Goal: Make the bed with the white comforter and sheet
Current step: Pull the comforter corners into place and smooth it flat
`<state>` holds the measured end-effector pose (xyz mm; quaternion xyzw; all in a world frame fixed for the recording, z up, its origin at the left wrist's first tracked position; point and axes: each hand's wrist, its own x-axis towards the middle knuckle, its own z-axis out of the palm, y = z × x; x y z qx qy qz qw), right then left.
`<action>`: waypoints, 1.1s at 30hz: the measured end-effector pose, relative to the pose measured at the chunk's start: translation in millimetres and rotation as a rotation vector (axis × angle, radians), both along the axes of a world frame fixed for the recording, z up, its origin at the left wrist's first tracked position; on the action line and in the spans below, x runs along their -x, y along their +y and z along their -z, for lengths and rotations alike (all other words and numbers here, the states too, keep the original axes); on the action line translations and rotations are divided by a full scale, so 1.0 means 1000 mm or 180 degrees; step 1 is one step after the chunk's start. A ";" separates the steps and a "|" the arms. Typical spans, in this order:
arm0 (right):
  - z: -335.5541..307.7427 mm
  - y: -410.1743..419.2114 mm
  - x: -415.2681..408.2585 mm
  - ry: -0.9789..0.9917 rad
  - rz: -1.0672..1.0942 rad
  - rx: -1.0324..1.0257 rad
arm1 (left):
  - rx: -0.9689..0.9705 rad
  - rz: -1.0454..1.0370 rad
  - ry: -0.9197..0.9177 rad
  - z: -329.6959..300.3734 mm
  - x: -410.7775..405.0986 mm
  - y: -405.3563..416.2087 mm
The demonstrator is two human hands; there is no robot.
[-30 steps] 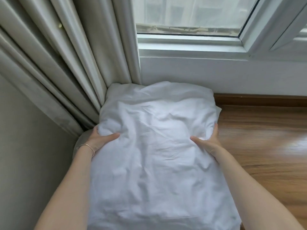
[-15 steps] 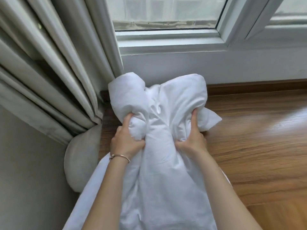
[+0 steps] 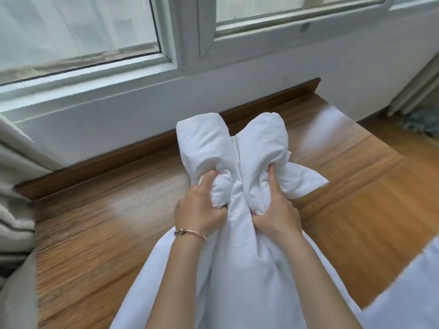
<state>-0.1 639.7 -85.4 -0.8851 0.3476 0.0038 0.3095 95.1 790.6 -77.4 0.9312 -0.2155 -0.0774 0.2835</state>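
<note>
The white comforter is bunched into two rolled lobes, one above each hand. The left hand and right hand each clench a fistful of it, side by side, over the wooden floor below the window.

arms: bare, no sleeves | left wrist: thin rose-gold bracelet with small bead charm
</note>
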 end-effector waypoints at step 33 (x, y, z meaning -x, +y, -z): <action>-0.017 -0.779 0.294 -0.0373 0.3005 -0.0058 | -0.0069 0.3738 0.0229 -0.002 0.184 -0.943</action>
